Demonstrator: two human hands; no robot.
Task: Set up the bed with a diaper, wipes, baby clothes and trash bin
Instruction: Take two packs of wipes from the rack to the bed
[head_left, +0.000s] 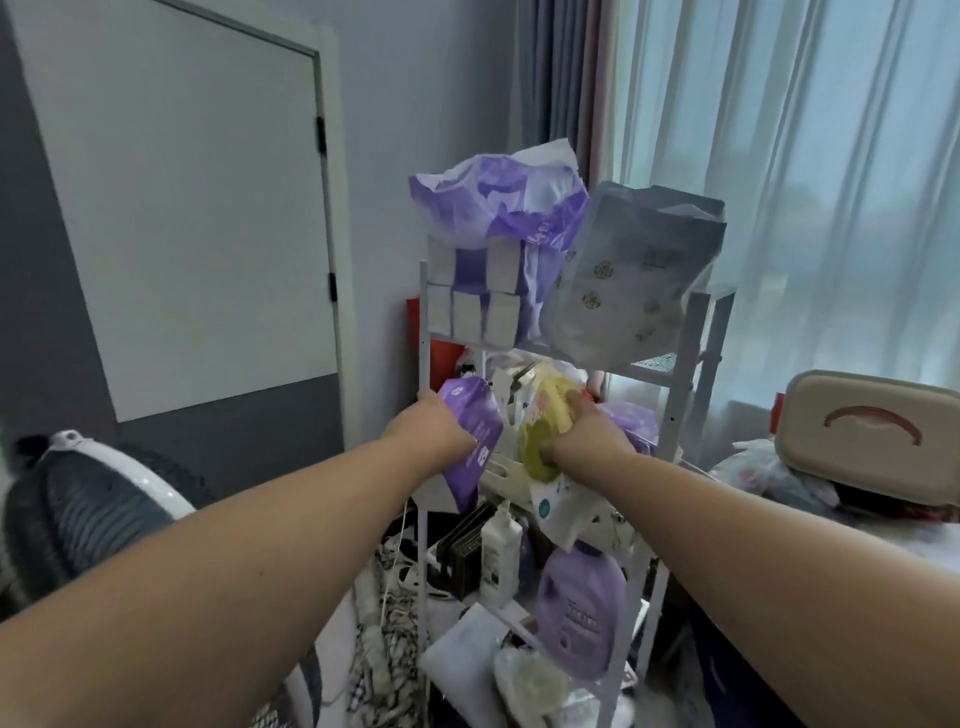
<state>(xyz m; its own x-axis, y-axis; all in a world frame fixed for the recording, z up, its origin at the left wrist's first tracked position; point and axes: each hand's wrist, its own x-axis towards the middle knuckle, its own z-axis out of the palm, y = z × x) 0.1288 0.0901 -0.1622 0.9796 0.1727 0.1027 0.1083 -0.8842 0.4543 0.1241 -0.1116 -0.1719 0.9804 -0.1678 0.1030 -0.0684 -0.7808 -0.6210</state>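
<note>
Step in hand: gathering supplies at the white shelf rack (675, 364), judged as the fetch stage; the bed is not identifiable in view and nothing is laid out.
Left hand (431, 428): fingers curled round a purple soft pack (470, 441), probably the wipes, held at the rack's front left post.
Right hand (587, 434): fingers curled onto a yellow-green item (543, 447) on the middle shelf; whether cloth or packet cannot be told.
Diaper stock: open purple bag (498, 218) and grey printed bag (634, 280) stand on the top shelf, touching each other.
Trash bin: not seen.
Next move: judged to call for lifting both items clear of the crowded shelf without dragging neighbouring packets, then drawing a diaper from the top.
</note>
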